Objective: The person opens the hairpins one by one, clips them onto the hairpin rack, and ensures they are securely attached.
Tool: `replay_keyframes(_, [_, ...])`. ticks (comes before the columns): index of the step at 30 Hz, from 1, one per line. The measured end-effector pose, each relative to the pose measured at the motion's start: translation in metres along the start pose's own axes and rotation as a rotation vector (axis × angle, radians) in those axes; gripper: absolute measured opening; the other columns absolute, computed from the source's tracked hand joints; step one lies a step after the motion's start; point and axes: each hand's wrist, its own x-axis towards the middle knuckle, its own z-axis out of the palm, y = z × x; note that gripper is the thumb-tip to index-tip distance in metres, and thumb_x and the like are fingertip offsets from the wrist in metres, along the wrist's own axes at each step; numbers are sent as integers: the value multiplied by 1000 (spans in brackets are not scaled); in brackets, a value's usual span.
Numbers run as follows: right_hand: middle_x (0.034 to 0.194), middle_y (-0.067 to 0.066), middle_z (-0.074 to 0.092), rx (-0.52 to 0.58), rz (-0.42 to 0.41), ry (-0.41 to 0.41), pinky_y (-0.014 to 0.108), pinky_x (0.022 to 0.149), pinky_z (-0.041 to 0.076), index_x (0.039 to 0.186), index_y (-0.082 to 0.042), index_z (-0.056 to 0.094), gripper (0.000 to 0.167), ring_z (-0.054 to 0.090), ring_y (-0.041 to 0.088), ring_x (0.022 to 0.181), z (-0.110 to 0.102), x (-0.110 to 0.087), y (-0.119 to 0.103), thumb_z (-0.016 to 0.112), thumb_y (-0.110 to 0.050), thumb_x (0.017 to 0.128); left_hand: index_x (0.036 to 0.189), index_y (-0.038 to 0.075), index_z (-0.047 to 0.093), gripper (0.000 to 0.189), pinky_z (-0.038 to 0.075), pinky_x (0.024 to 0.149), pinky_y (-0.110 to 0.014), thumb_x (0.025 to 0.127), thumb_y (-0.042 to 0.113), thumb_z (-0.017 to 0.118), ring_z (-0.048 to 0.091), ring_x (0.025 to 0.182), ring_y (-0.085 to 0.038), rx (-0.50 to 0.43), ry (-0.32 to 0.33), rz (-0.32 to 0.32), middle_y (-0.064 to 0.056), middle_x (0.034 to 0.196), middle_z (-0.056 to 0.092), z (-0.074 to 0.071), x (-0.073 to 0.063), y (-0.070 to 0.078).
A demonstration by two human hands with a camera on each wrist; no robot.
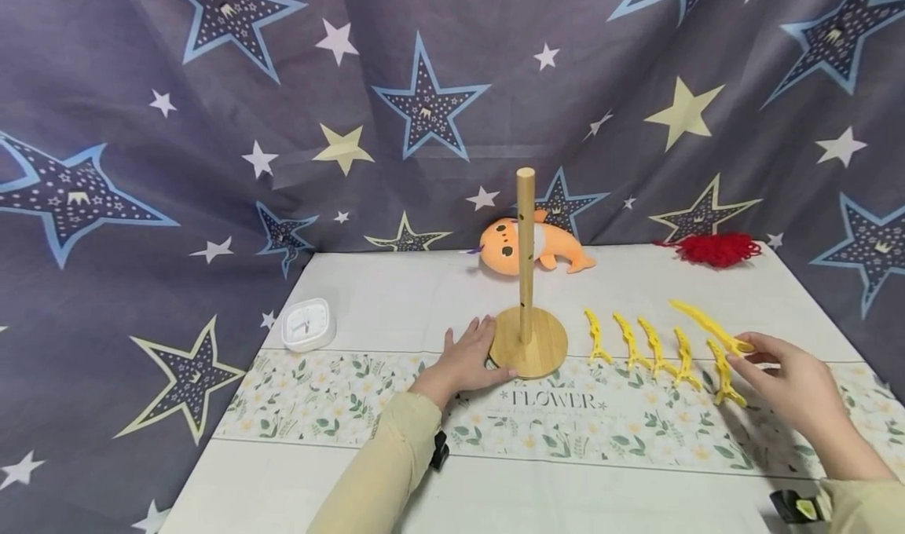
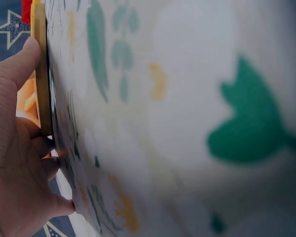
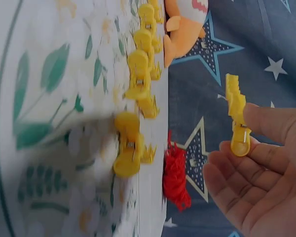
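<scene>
Right of centre in the head view, my right hand (image 1: pixel 795 381) pinches a yellow hair clip (image 1: pixel 710 326) by its handle end, above the table. In the right wrist view the held clip (image 3: pixel 238 118) is between thumb and fingers, toothed end away from the palm. Several more yellow hair clips (image 1: pixel 595 336) lie in a slanting row on the table, left of that hand. A wooden stand, an upright post (image 1: pixel 526 259) on a round base (image 1: pixel 547 345), stands at the middle. My left hand (image 1: pixel 463 361) holds the base's left edge, thumb along the front, fingers spread at the side.
An orange plush toy (image 1: pixel 502 247) lies behind the post, against the starry curtain (image 1: pixel 438 188). Red yarn (image 1: pixel 717 249) is at the back right, and a white square clock (image 1: pixel 308 326) at the left. A floral printed band (image 1: pixel 318 396) crosses the white tablecloth.
</scene>
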Motion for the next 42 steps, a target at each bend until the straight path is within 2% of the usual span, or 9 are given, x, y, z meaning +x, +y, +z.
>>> replay_keyframes(6, [118, 32, 57, 59, -92, 9, 58, 76, 52, 125, 7, 57, 40, 60, 47, 97, 9, 7, -14, 62, -21, 97, 157, 7, 12, 103, 2, 113, -64, 86, 70, 53, 8, 149, -26, 3, 10, 0, -7, 163, 12, 1, 1, -1])
replay_keyframes(12, [123, 32, 55, 80, -137, -19, 60, 79, 51, 130, 6, 54, 40, 59, 47, 101, 18, 11, -28, 60, -19, 98, 157, 7, 12, 104, 0, 113, -64, 85, 68, 55, 7, 149, -26, -42, 5, 2, -8, 163, 12, -1, -1, 0])
replay_keyframes(15, [122, 31, 56, 95, -170, -20, 59, 80, 51, 131, 5, 55, 39, 60, 47, 101, 24, 14, -34, 60, -15, 98, 157, 8, 11, 104, 0, 114, -63, 85, 69, 55, 6, 149, -25, -34, -1, -7, -7, 163, 11, 0, -2, -1])
replay_keyframes(22, [111, 28, 65, 111, -255, -7, 55, 77, 53, 126, 5, 60, 35, 65, 43, 94, 38, 22, -49, 64, -8, 94, 157, 8, 11, 105, -1, 114, -63, 84, 69, 57, 7, 149, -25, -50, 12, -10, -6, 163, 13, 1, -1, -1])
replay_keyframes(28, [112, 24, 67, 84, -295, -36, 55, 76, 53, 126, 2, 62, 35, 66, 40, 93, 49, 26, -66, 66, -9, 93, 157, 7, 14, 106, 0, 114, -63, 82, 67, 61, 9, 149, -26, -81, 24, -10, -8, 162, 16, 0, 0, 1])
replay_keyframes(32, [107, 22, 69, 46, -327, -23, 53, 71, 54, 124, 1, 64, 34, 67, 36, 88, 57, 30, -75, 67, -8, 92, 157, 8, 16, 107, 0, 114, -63, 81, 66, 63, 11, 149, -26, -97, 28, -14, -7, 162, 18, -1, -1, 1])
replay_keyframes(38, [107, 21, 70, 48, -347, -13, 48, 69, 56, 122, 1, 66, 32, 69, 32, 84, 71, 37, -84, 68, -7, 91, 157, 11, 19, 106, -1, 114, -61, 79, 65, 67, 13, 148, -26, -134, 46, -19, -6, 160, 22, -2, -2, 1])
replay_keyframes(42, [104, 19, 72, 33, -336, -12, 38, 60, 53, 119, -2, 69, 30, 68, 22, 73, 78, 41, -91, 69, -7, 90, 157, 12, 19, 106, -2, 115, -60, 79, 65, 68, 12, 148, -26, -137, 42, -26, -6, 161, 22, -1, -1, 0])
